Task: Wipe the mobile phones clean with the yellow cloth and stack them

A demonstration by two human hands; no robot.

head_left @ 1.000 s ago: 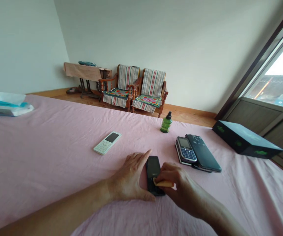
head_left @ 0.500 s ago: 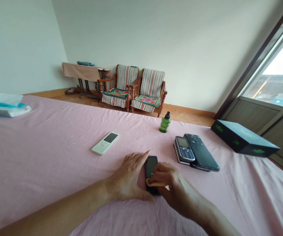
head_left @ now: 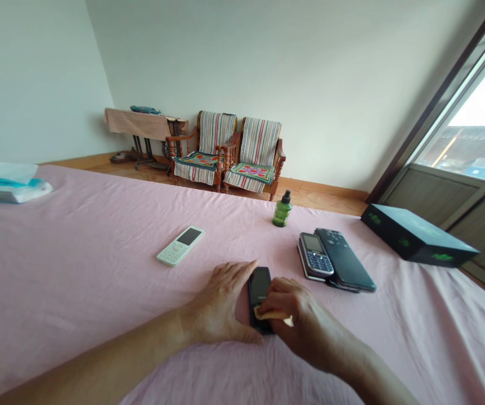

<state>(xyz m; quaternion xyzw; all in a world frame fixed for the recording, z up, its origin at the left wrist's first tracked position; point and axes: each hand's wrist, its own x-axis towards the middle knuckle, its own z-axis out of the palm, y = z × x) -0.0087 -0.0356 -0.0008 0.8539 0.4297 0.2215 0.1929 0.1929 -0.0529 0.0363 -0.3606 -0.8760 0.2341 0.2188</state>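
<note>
A black mobile phone (head_left: 260,281) lies flat on the pink sheet, its lower part mostly covered by my right hand. My left hand (head_left: 219,306) spans its left side, fingertips at the top corner and thumb near the bottom end, holding it in place. In my right hand (head_left: 291,312) a small yellowish cloth (head_left: 282,316) is pinched and pressed on the phone's face. To the left lies a white keypad phone (head_left: 181,246). On the right, a dark keypad phone (head_left: 317,256) rests on another device beside a larger black smartphone (head_left: 346,261).
A green spray bottle (head_left: 282,211) stands upright past the phones. The black box (head_left: 415,236) sits at the right edge of the pink sheet (head_left: 99,236), a tissue pack (head_left: 10,188) at the far left. Two wooden chairs (head_left: 253,149) and a cloth-covered table (head_left: 141,124) are by the wall.
My right hand with the cloth has shifted very slightly to the right on the black phone. My left hand and the other things stay where they were.
</note>
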